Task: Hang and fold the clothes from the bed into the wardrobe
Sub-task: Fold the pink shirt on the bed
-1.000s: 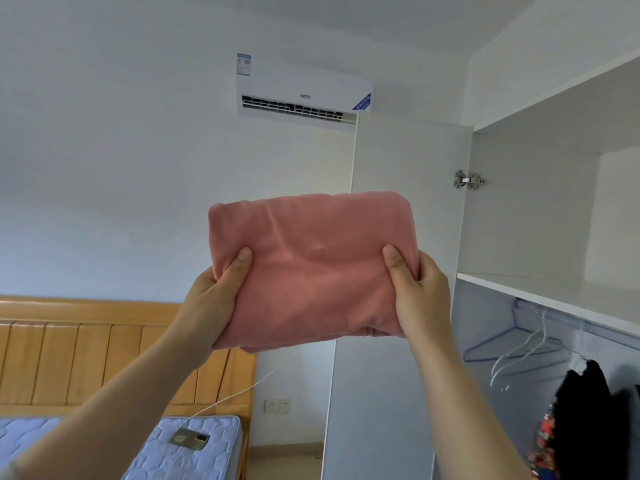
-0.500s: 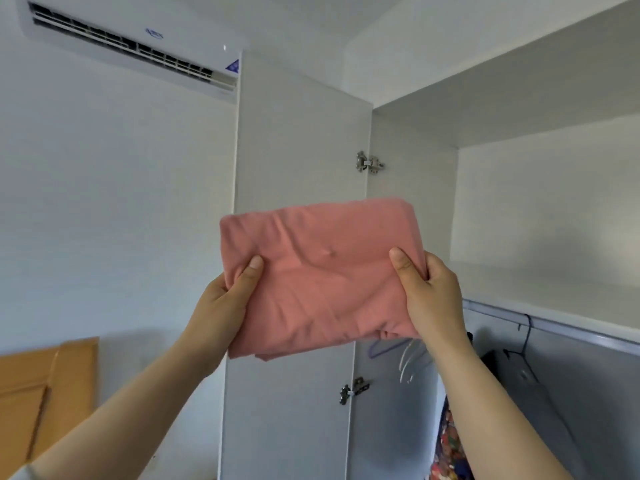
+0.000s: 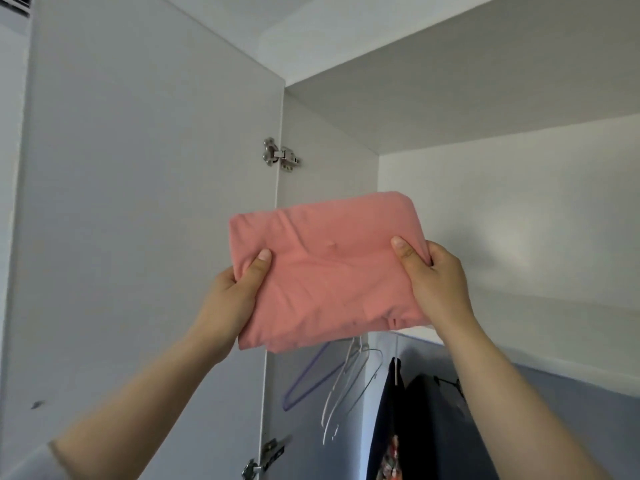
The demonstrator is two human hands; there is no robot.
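Note:
I hold a folded pink garment (image 3: 329, 268) raised at the level of the wardrobe's upper shelf (image 3: 540, 337), just in front of its left end. My left hand (image 3: 235, 296) grips the garment's left edge, thumb on top. My right hand (image 3: 433, 278) grips its right edge the same way. The fingers of both hands are hidden under the cloth. The white shelf compartment behind the garment shows nothing on it.
The open wardrobe door (image 3: 145, 202) stands at the left with its hinges (image 3: 280, 157). Below the shelf hang a purple hanger (image 3: 308, 382), white hangers (image 3: 346, 386) and dark clothes (image 3: 419, 427). An air conditioner corner (image 3: 14, 5) shows top left.
My view has turned right and up toward the wardrobe; the bed and most of the air conditioner left the frame. The garment, held by both hands, has come closer to the upper shelf.

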